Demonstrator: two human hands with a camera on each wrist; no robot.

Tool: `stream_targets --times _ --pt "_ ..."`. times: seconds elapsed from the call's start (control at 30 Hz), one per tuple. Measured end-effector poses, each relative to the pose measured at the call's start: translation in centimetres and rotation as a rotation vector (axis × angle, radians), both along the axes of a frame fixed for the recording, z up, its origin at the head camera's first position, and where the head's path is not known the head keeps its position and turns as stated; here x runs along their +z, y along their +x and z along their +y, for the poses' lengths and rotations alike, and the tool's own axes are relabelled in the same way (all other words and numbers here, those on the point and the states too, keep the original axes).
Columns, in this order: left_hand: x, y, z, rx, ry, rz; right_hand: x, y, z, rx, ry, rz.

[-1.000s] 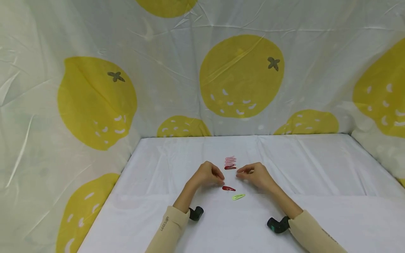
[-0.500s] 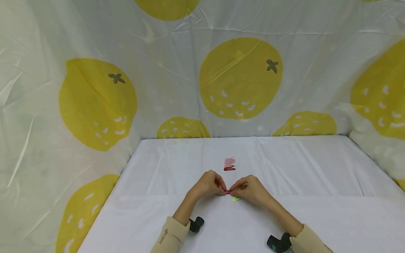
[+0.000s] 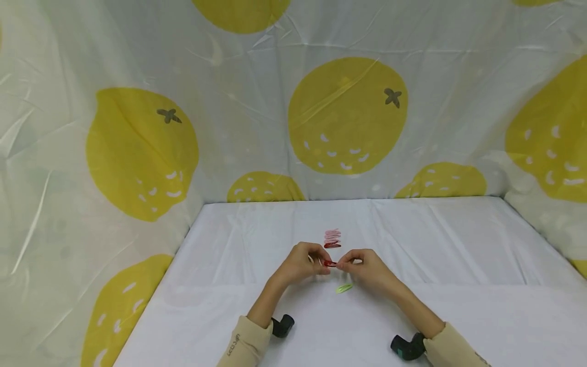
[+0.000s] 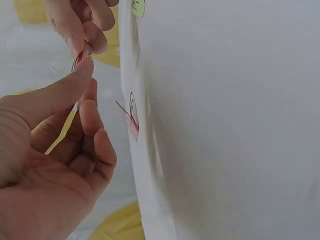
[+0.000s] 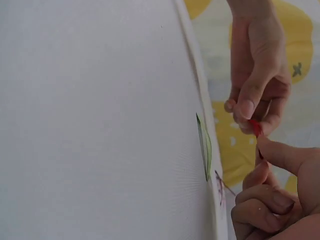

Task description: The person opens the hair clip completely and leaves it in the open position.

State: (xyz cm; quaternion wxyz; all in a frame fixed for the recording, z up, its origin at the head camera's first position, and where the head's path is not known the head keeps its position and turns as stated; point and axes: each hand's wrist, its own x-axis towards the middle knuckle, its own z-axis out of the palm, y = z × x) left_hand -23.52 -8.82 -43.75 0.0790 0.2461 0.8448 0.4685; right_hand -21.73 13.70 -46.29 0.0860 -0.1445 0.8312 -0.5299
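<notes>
A red snap hair clip is held up between both hands, above the white table. My left hand pinches one end between thumb and fingers, and my right hand pinches the other. The left wrist view shows only a red sliver of the hair clip between the fingertips; the rest is covered. On the cloth just below the hands lies a lime green snap hair clip. Beyond the hands, several pink hair clips lie in a column with a red hair clip at its near end.
A white cloth covers the table, with a raised fold line across it. Behind and at the sides hangs a pale curtain printed with yellow lemons. Black wrist cameras sit below both hands, at the beige cuffs.
A second ago the red hair clip lay on the cloth with the hands apart around it. Both hands came together on it, pinched it and raised it slightly. The green clip stayed put.
</notes>
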Motion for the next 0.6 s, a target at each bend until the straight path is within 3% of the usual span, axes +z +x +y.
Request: stream_targets --times 0.27,0.47,0.6 --pt "0.2 0.0 0.0 0.052 0.108 0.052 0.6 -0.3 0.3 -0.052 -0.007 -0.055" --pt "0.4 -0.2 0.0 0.101 0.202 0.035 1.1 -0.2 0.5 -0.104 -0.136 -0.070" --pt "0.5 -0.2 -0.1 0.115 0.237 0.000 1.0 -0.1 0.6 -0.105 -0.195 0.012"
